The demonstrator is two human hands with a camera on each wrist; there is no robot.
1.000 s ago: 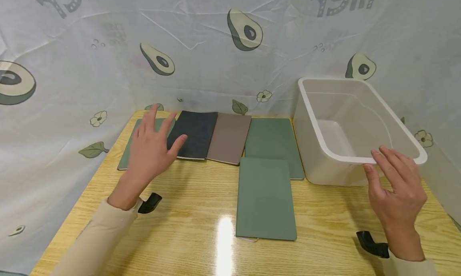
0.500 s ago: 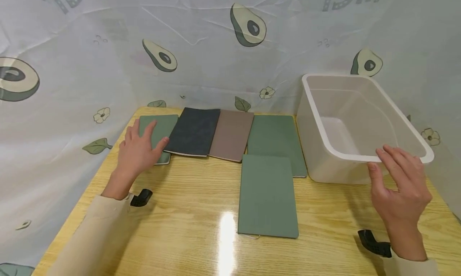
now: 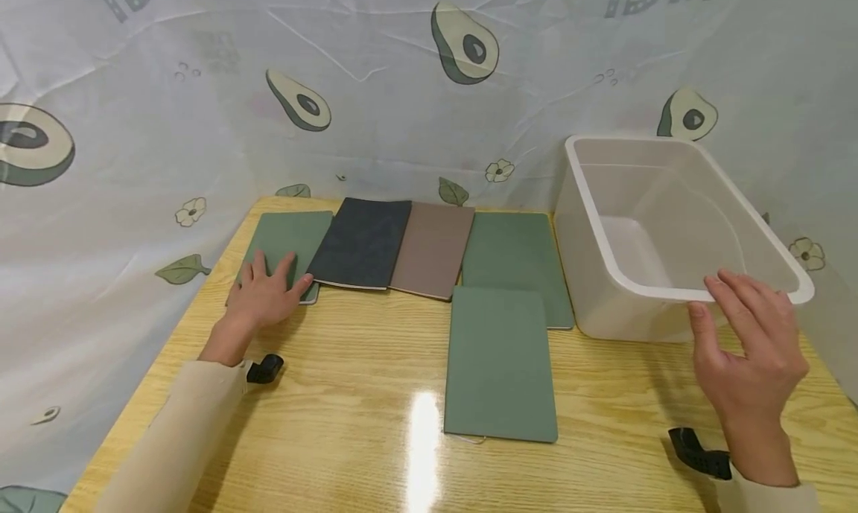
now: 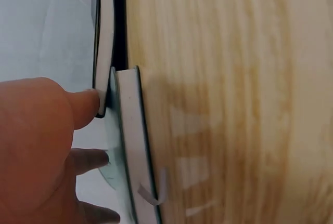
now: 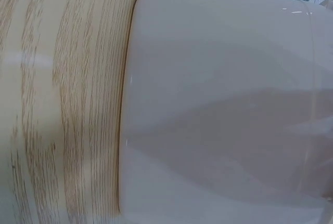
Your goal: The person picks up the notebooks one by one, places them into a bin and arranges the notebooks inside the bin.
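My left hand [image 3: 261,297] lies with spread fingers on the green notebook [image 3: 298,234] at the table's far left. Its thumb touches the near left corner of the dark navy notebook [image 3: 362,241], which overlaps the green one. In the left wrist view, a ribbon hangs from the page block of the green notebook [image 4: 136,130], and the thumb [image 4: 83,108] meets the dark notebook's corner [image 4: 104,68]. My right hand [image 3: 751,349] holds the front rim of a beige plastic bin [image 3: 623,312], fingers over the rim and thumb outside.
Beside the navy notebook lies a brown notebook [image 3: 434,249], then a green notebook [image 3: 512,249] against the bin. Another green notebook [image 3: 499,364] overlaps that one and lies nearer on the wooden table [image 3: 335,409]. An avocado-print cloth [image 3: 375,126] hangs behind.
My left hand has moved down from above the left green and navy notebooks onto the green one, its thumb now at the navy notebook's corner. My right hand stays at the bin's rim.
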